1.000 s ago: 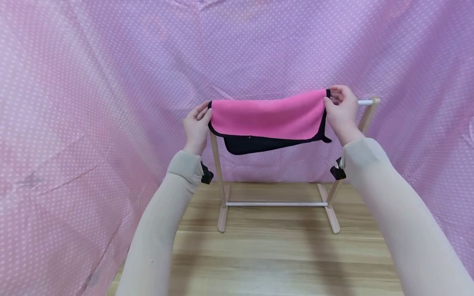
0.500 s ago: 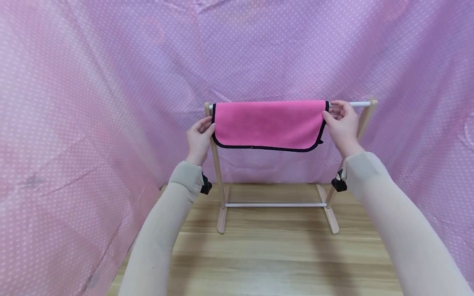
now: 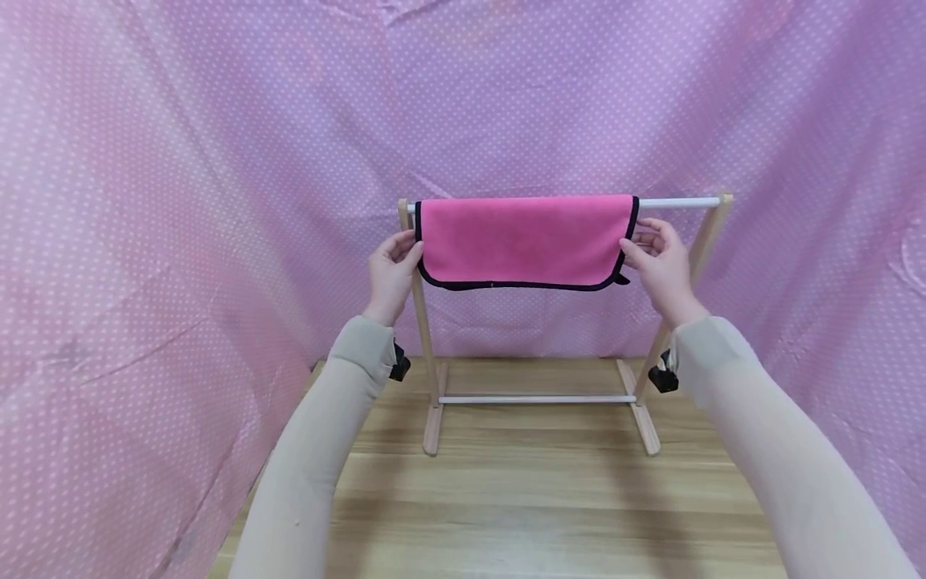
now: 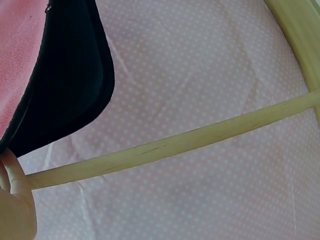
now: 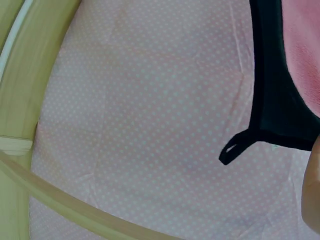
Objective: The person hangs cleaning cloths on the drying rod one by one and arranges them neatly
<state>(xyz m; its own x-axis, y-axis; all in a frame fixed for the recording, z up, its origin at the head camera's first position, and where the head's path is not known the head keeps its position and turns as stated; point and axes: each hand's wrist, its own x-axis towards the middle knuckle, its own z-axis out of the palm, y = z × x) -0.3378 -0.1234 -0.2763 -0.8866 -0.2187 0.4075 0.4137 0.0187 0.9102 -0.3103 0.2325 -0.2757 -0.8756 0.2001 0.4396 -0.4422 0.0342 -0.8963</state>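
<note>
Lowered, both hands (image 3: 524, 261) grip the cloth's (image 3: 522, 240) sides.

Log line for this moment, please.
pink cloth: draped over rack's top rail | left hand: pinches left edge | right hand: pinches right edge

Head cam looks forward-down at rack (image 3: 427, 322) w/ cloth (image 3: 522, 240); both wrist cams very close, sharing cloth's edge.
</note>
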